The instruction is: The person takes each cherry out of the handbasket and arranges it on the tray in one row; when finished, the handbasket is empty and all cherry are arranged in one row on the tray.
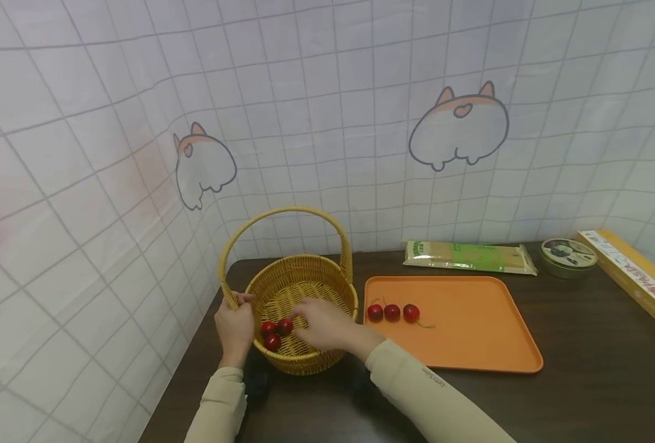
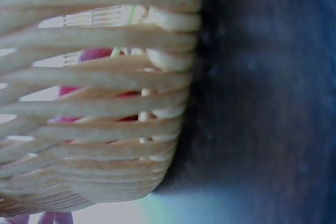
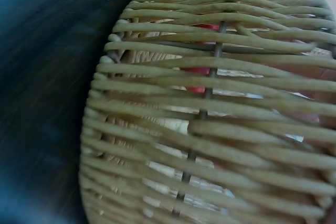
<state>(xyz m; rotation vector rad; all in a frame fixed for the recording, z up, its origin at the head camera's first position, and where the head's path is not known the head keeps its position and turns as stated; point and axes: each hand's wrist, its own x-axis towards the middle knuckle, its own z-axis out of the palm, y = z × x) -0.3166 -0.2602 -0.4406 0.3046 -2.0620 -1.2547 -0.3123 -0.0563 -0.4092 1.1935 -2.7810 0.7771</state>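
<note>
A yellow woven basket (image 1: 302, 366) with a tall arched handle (image 1: 283, 210) stands at the left of the table. My left hand (image 1: 235, 326) grips its left side, where the handle meets the rim. Inside lie three dark red cherries (image 1: 272, 342), grouped at the left of the basket floor. My right hand (image 1: 324, 324) reaches in over the right rim, fingers bent down, fingertips right at the rightmost cherry (image 1: 285, 326); I cannot tell whether they pinch it. Both wrist views look at the basket's wickerwork (image 2: 100, 93), with red cherry showing through the gaps.
Right of the basket lies an orange tray (image 1: 471, 326) with three cherries (image 1: 392, 312) in a row at its left. Behind it is a pasta packet (image 1: 471, 257). A round tin (image 1: 567, 257) and a long yellow box (image 1: 637, 277) stand at right. A gridded curtain (image 1: 327, 123) hangs behind.
</note>
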